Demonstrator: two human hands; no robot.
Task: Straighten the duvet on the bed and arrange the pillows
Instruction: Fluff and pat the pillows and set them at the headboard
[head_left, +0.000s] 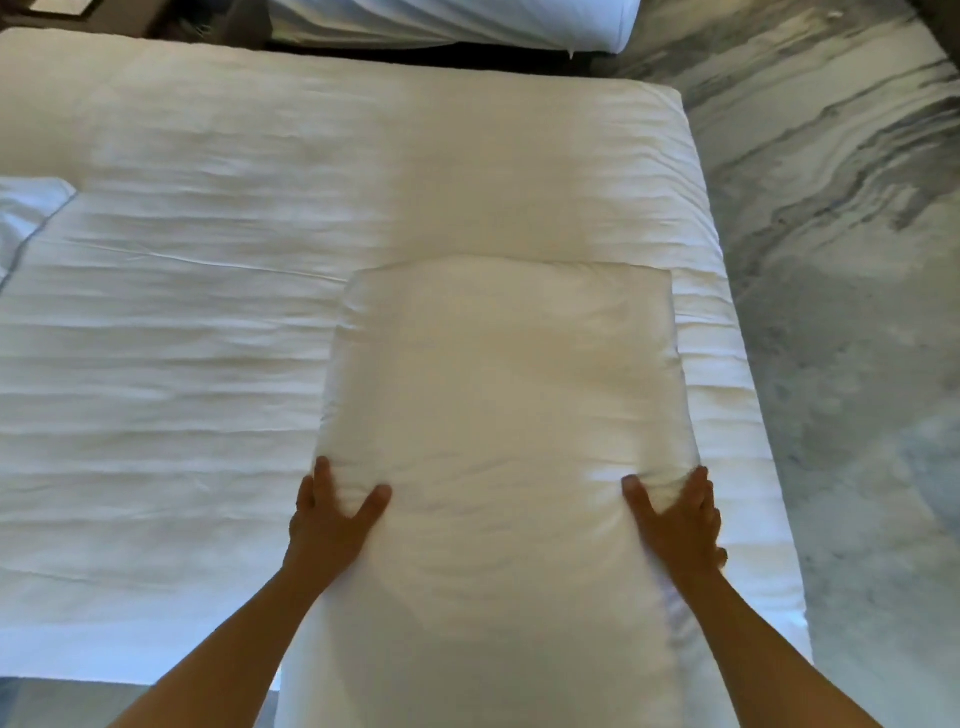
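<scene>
White pillow (498, 415) lies lengthwise on the right part of the bed's rumpled white duvet (208, 312), its near end reaching toward the person. Left hand (332, 514) grips the pillow's left edge and right hand (675, 519) grips its right edge, thumbs pressed into the top. Another pillow (26, 213) shows at the far left, and marbled grey floor (831, 260) lies to the right.

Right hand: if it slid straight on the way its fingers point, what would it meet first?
Only more pillow: the right hand grips its side, fingers pointing along it; past the far end probably the duvet.
</scene>
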